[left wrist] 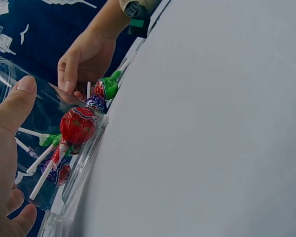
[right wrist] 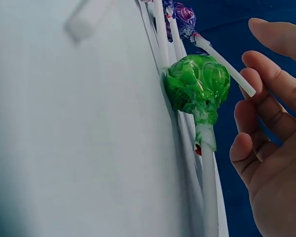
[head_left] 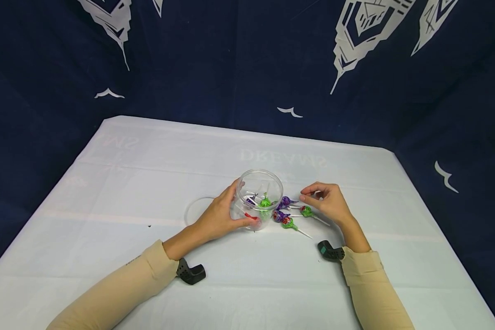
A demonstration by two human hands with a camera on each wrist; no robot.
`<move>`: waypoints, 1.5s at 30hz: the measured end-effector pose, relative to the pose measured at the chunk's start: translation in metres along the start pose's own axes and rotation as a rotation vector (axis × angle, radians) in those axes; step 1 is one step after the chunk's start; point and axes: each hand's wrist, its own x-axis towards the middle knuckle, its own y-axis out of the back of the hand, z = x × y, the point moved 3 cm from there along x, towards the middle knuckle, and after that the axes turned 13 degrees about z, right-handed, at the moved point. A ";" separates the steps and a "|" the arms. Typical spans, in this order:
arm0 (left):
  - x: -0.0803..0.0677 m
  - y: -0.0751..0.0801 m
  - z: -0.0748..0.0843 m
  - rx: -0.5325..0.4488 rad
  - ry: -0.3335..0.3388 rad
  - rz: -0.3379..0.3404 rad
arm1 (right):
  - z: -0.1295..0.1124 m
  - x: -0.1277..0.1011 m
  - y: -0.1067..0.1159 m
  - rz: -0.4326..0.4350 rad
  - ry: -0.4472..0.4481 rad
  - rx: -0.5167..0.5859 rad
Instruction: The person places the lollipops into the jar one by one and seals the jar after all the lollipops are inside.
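Left grip: the left hand (head_left: 218,219) curled round the side of the clear jar (head_left: 259,198), thumb on its near wall, steadying it on the bench (head_left: 148,165).
Right grip: the right hand (head_left: 329,201) hovered just right of the jar, fingers loosely bent over a white stick; I could not tell whether they pinched it.
Lollipops: several lay inside the jar; loose lollipops (head_left: 290,214) lay on the bench just right of it, between jar and right hand.
Lid: a clear lid (head_left: 195,210) lay flat just left of the jar.
Risk: the jar looked light and could tip or slide if the left hand loosened; a poorly caught stick could slip and roll off.
Left wrist view: showed a red lollipop (left wrist: 78,124) against the jar's wall.
Right wrist view: showed a green lollipop (right wrist: 198,84) beside the fingertips (right wrist: 254,79).
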 end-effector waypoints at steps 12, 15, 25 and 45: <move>0.000 0.000 0.000 -0.005 0.008 -0.007 | -0.008 -0.003 0.001 -0.059 -0.024 -0.072; 0.000 0.000 0.000 -0.005 0.002 -0.008 | -0.026 -0.005 0.002 -0.086 -0.038 -0.105; 0.000 0.000 0.000 -0.012 0.002 -0.005 | 0.004 -0.002 0.000 -0.126 -0.039 -0.106; 0.000 0.000 0.000 0.000 0.001 -0.002 | 0.010 -0.002 -0.003 -0.141 0.000 -0.117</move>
